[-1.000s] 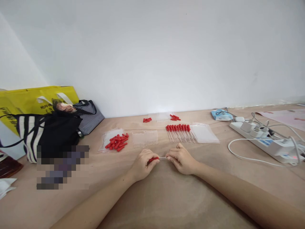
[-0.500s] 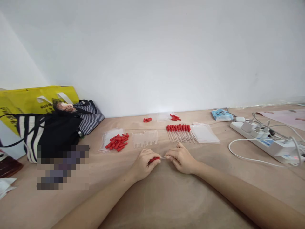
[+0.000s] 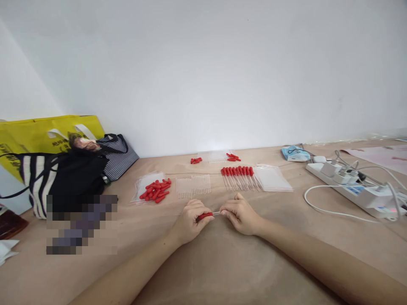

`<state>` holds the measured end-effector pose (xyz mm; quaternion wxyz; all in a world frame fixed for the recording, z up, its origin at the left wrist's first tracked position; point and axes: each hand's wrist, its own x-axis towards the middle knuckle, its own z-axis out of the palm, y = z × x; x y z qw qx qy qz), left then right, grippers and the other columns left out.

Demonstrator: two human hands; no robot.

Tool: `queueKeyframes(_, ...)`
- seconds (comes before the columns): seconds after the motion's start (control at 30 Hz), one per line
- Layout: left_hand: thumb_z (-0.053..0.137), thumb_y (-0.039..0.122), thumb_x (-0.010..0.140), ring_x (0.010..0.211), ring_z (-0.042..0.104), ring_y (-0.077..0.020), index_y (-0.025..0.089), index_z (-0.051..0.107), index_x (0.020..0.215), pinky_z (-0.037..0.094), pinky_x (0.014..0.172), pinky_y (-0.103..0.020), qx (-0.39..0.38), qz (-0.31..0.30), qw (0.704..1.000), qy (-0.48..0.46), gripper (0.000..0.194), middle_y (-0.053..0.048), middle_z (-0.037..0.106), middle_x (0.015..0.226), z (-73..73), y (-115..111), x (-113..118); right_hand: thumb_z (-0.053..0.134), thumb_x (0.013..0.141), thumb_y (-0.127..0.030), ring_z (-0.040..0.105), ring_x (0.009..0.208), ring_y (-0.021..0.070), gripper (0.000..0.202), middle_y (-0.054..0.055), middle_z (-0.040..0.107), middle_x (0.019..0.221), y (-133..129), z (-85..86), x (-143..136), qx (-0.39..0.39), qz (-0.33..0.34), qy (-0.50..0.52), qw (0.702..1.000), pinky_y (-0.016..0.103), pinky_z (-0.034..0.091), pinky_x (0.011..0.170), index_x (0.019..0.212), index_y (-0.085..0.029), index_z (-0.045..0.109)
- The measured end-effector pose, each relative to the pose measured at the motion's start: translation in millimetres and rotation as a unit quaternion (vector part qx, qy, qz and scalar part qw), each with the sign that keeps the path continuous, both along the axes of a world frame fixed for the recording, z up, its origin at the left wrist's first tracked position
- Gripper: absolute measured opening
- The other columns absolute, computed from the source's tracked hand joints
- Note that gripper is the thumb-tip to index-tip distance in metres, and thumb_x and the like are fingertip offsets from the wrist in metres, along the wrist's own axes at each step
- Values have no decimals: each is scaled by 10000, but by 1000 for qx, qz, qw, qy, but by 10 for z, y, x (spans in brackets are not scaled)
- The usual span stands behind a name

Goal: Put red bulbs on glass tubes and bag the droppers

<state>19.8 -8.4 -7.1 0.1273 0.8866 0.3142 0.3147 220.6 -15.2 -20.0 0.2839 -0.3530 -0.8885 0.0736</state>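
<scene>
My left hand (image 3: 192,221) is closed on a red rubber bulb (image 3: 204,216), gripped between thumb and fingers. A thin clear dropper tube (image 3: 216,213) runs from the bulb's end to my right hand (image 3: 241,214), whose fingertips pinch it. Whether the tube sits inside the bulb I cannot tell. Beyond my left hand lies a pile of loose red bulbs (image 3: 155,191), partly on clear plastic bags (image 3: 136,192). A row of bare clear tubes (image 3: 193,186) lies in the middle. Assembled droppers with red bulbs (image 3: 238,171) lie side by side beyond my right hand.
Flat clear bags (image 3: 273,178) are stacked right of the droppers. Small groups of red bulbs (image 3: 233,157) lie near the wall. A power strip (image 3: 346,186) with cables and a blue mask (image 3: 294,153) are at right; a black bag (image 3: 73,182) and yellow bag (image 3: 32,131) at left.
Both hands stay close together with the same bulb and tube. A little more of the tube shows between them now. The view has shifted slightly.
</scene>
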Motion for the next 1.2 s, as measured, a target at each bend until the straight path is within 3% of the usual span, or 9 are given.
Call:
queueKeyframes(0.17,551,270,778,673,545,-151,181,656,746,401,714,-301,-26,1,1000,-8,141,-20,633,650,4,24,0,351,874,-190,522,647,103,227,10,645,755,28,39,23,-19,7,-23,1000,273,236,655,858,-181,578)
queueKeyframes(0.3,595,251,743,692,557,-157,195,657,775,413,732,-313,-71,28,997,4,90,-13,643,698,26,39,8,409,856,-261,506,731,139,208,33,622,759,55,117,66,30,-1,-75,997,283,244,660,825,-186,601)
queueKeyframes(0.4,600,249,728,800,550,-167,205,599,936,423,766,-321,-86,76,993,-18,213,-25,617,862,2,58,-10,441,834,-271,509,738,154,201,43,611,755,116,164,127,37,-25,-96,994,289,272,665,779,-183,612)
queueKeyframes(0.5,608,253,702,834,530,-171,187,480,1053,436,756,-326,-95,158,981,-54,379,-36,553,910,-65,93,-42,411,832,-246,533,696,148,210,43,617,748,289,190,192,-21,-106,-27,994,267,328,636,782,-176,603)
queueKeyframes(0.57,592,242,704,779,525,-161,175,451,1021,445,721,-320,-106,187,975,-59,353,-24,533,854,-102,113,-55,398,827,-252,553,695,151,206,51,632,788,453,202,188,-66,-195,51,977,252,358,612,858,-173,586)
queueKeyframes(0.7,564,195,711,785,515,-162,178,487,880,433,714,-305,-97,141,985,-23,187,-24,536,843,-85,111,-44,423,794,-228,581,772,191,248,81,640,849,745,220,-21,-102,-344,64,931,265,363,620,1015,-155,511)
queueKeyframes(0.83,539,189,730,777,525,-171,173,541,765,422,704,-305,-91,121,988,23,38,-26,553,803,-19,84,-23,410,775,-187,588,821,231,251,106,636,883,884,217,-322,-117,-419,-16,900,310,335,668,1014,-148,476)
queueKeyframes(0.97,524,181,741,775,528,-176,167,565,740,410,708,-309,-79,112,990,40,43,-30,570,781,-3,82,-19,430,745,-167,594,815,236,248,126,634,900,935,183,-429,-113,-432,-65,892,366,290,747,980,-146,504)
queueKeyframes(1.2,525,181,739,774,524,-177,170,566,739,405,709,-309,-73,104,991,38,43,-30,574,784,-15,101,-34,424,751,-191,586,848,225,218,118,638,913,924,160,-354,-111,-417,-75,899,362,254,782,914,-148,563)
